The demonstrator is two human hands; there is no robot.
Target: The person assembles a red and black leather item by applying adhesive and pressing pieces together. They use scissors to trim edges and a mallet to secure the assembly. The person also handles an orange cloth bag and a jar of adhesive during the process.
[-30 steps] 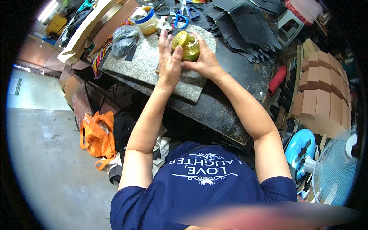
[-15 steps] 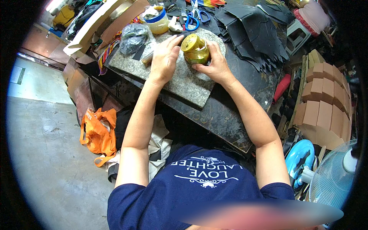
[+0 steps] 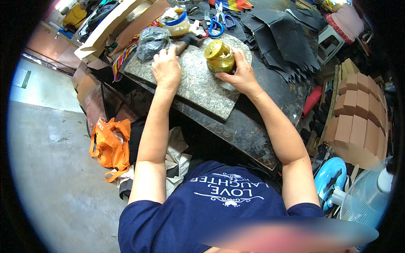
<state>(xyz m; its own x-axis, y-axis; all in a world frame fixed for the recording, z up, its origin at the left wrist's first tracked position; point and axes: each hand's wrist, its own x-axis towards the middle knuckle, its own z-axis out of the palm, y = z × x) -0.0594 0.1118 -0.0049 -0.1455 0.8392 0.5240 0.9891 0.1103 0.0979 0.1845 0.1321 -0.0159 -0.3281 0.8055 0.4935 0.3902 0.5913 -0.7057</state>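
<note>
Yellow-green jar (image 3: 221, 64), speckled grey slab (image 3: 200, 90), blue-handled scissors (image 3: 220, 18), orange bag (image 3: 112, 145)

Worn dark tabletop (image 3: 249, 122), upper centre of frame, grey speckled slab (image 3: 200, 86) on it, black sheets (image 3: 282, 44) piled upper right

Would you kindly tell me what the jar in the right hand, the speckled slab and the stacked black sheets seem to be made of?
Jar: likely glass, glossy and see-through, though clear plastic is possible.
Speckled slab: probably granite, dull-finished, from its grey grain.
Black sheets: perhaps leather or a synthetic; they look thin, with a soft sheen.
</note>
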